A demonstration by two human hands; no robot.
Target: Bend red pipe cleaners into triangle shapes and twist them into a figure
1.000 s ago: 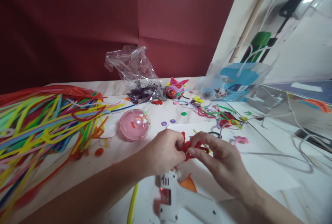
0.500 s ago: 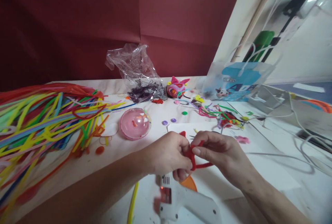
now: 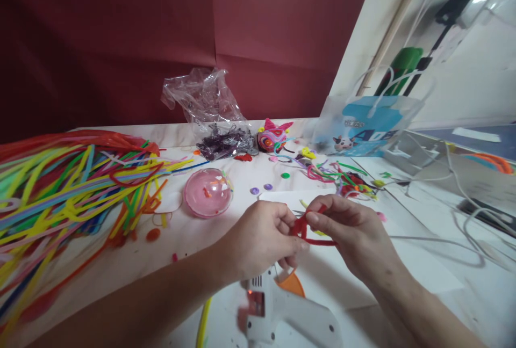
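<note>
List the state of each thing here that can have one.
red pipe cleaner, bent, held up between both hands
left hand, pinched shut on it
right hand, pinched shut on it
glue gun, lying flat, red light seems lit
pink capsule, looks closed
clear plastic bag, crumpled
blue carrier bag, upright

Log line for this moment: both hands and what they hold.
left hand: pinching red pipe cleaner | right hand: pinching red pipe cleaner | glue gun: lying below hands, untouched
</note>
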